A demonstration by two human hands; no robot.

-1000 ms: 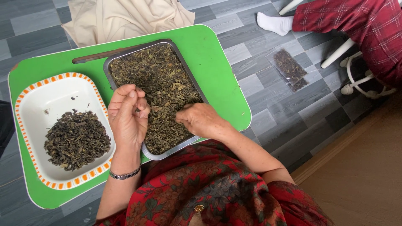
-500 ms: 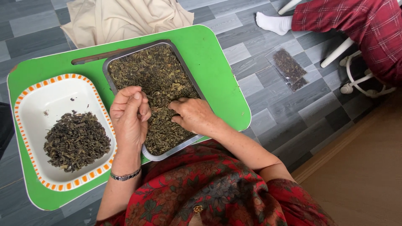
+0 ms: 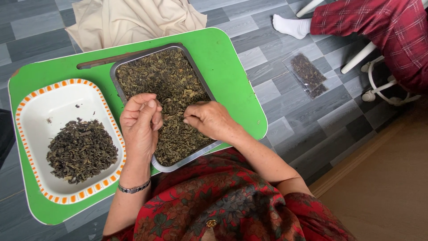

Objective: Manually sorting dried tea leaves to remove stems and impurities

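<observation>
Your left hand [image 3: 140,127] hovers cupped over the near-left edge of the metal tray [image 3: 201,83], fingers curled in and thumb against them; whether it holds any leaf, you cannot tell from here. Your right hand [image 3: 209,120] rests low on the dried leaves [image 3: 167,85] in that tray, fingertips drawn together in what looks like a pinch on a few bits. This stuff looks light, crisp and crumbly, so pick at single curls with fingertip and thumb, gently, or they may shatter. A darker heap of leaves [image 3: 81,149] lies in the white dish [image 3: 58,100] just left, both resting on the green tray table [image 3: 227,62].
</observation>
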